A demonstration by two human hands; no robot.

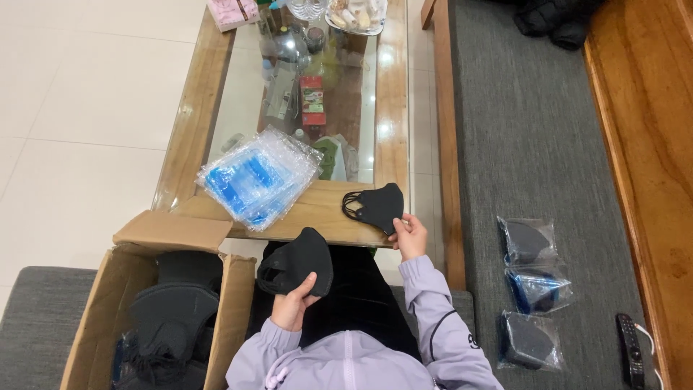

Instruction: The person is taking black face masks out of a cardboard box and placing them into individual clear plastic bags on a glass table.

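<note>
The left hand [292,303] is closest to the body. Its fingers are closed around 1 black mask [299,261], held up over the lap. The mask sits at 12 o'clock from that hand, and its long side runs from 8 o'clock to 2 o'clock.

The right hand [410,237] is a bit farther out. Its fingers pinch the edge of a 2nd black mask [375,206] that lies on the near edge of the counter [393,108]. This mask is at 11 o'clock from the right hand, so the right hand is the nearer one to it. Its ear loops point to 9 o'clock.

At 9 o'clock from the left hand stands 1 open cardboard box [144,289] with more black masks inside; I cannot count them.

On the grey sofa [534,144], at 3 o'clock, lie 3 bagged masks [532,289] in a row.

Farther out on the counter is 1 pile of clear bags [258,177] with blue in them.
</note>
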